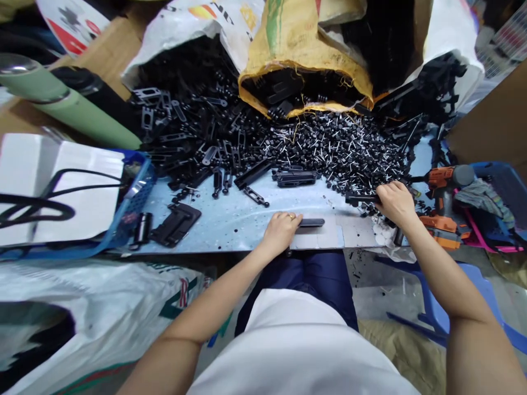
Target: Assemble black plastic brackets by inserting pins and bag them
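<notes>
My left hand (281,229) rests near the front edge of the pale blue worktable (230,214), fingers curled over the end of a flat black plastic bar (312,222). My right hand (396,202) is closed on another long black plastic part (360,198) at the edge of a big heap of small black pieces with metal pins (349,151). More long black plastic parts (294,176) lie just beyond my hands.
Open sacks (304,60) at the back spill black parts onto the table. A blue basket (135,203) with paper and a cable stands left, beside a green flask (69,104). An orange power drill (444,178) lies right. A black hinged piece (177,222) lies front left.
</notes>
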### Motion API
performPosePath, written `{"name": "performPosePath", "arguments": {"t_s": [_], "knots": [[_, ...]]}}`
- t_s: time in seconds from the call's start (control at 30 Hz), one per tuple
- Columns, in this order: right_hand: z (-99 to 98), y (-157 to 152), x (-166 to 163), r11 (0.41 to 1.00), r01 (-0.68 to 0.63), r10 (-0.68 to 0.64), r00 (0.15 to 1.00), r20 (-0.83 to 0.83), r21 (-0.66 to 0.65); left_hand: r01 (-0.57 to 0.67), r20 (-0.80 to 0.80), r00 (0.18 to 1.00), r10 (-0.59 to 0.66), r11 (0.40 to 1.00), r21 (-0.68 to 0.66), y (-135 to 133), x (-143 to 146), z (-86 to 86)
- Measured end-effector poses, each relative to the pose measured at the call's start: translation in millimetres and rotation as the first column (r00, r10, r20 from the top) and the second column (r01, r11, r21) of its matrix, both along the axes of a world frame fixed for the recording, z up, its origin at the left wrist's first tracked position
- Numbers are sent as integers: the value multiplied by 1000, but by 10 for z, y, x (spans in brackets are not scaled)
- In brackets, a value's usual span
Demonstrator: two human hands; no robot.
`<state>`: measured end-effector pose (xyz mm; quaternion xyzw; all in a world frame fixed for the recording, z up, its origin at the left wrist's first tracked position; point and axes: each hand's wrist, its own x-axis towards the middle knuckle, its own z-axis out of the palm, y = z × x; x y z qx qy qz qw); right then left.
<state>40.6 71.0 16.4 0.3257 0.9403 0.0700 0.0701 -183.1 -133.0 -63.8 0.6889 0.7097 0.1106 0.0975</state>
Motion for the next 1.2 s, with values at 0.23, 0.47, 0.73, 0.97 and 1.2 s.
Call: {"name": "performPosePath", "arguments": {"t_s": [0.23,0.47,0.73,0.97,1.2], "knots": [[-320,-721,-115,928,-305,330,939,95,-213,126,104,988,-117,989,-82,233,152,1],[-535,-816,-168,908,-357,386,916,106,-220,162,123,981,-148,980,-115,334,200,59],[-368,-971,-284,950,-271,285,956,76,-152,116,197,975,-107,993,-34,249,181,28],[-322,-1006,-284,944,-313,317,948,18,-102,213,186,957,-221,975,64,170,150,-67],[-426,-719,-63,991,68,-70,997,-13,-111,190,131,975,-181,980,-56,825,333,162]]}}
